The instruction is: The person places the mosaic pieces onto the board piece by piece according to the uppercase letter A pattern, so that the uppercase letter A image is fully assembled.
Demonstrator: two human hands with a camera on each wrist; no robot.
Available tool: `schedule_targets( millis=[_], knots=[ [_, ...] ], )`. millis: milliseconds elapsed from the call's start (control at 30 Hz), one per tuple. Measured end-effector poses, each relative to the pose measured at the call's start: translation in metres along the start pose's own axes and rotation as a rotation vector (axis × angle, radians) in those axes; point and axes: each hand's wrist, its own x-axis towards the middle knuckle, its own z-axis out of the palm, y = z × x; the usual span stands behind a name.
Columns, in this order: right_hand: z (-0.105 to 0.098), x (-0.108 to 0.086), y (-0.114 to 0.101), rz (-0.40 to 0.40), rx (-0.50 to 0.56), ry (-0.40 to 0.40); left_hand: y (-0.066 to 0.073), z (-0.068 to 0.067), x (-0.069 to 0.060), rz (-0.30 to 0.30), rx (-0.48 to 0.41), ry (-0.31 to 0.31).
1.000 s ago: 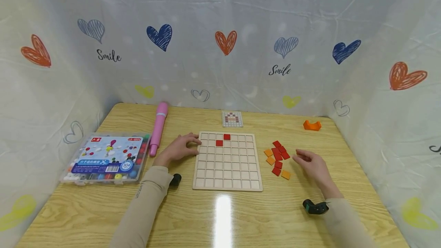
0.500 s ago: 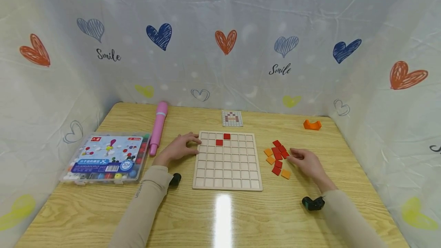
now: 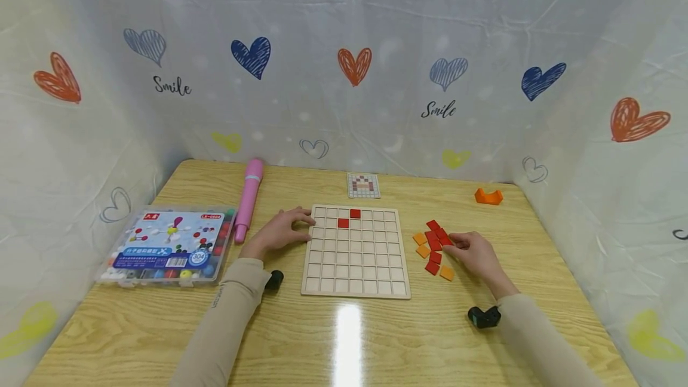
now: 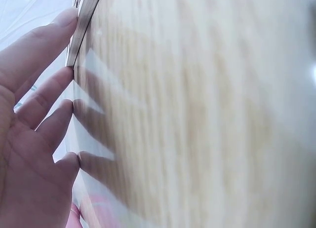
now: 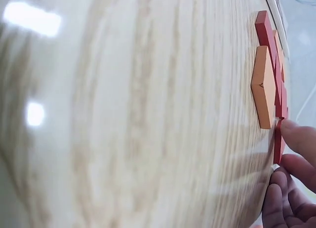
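Note:
A wooden grid board [image 3: 356, 260] lies mid-table, with two red tiles [image 3: 355, 214] in its upper cells. My left hand [image 3: 279, 230] touches the board's left edge, its fingers relaxed and spread; the left wrist view shows that hand [image 4: 37, 139] with fingertips at the edge. Right of the board is a loose group of red and orange tiles [image 3: 419, 238]. My right hand [image 3: 477, 255] is at the group's right side. In the right wrist view, thumb and finger of this hand [image 5: 294, 173] pinch a red tile [image 5: 278, 143], beside an orange tile [image 5: 263, 85].
A small patterned card [image 3: 363, 186] lies behind the board. At the left are a pink stick-shaped object [image 3: 248, 202] and a clear case of coloured pieces [image 3: 166, 243]. An orange bracket-shaped piece [image 3: 488, 196] stands at the back right. A printed curtain surrounds the table.
My right hand has moved left to the tile group, and its thumb and finger have closed on a red tile. The left hand has stayed at the board's edge.

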Motion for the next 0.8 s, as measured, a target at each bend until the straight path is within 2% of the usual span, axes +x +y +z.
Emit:
schedule_targets(
  millis=[367, 800],
  knots=[
    [-0.003, -0.008, 0.003, 0.009, -0.005, 0.017, 0.001, -0.001, -0.001, 0.012, -0.008, 0.001],
    [-0.02, -0.022, 0.021, 0.056, -0.034, 0.01, 0.0, -0.001, -0.001, 0.011, -0.001, 0.003]
  ],
)
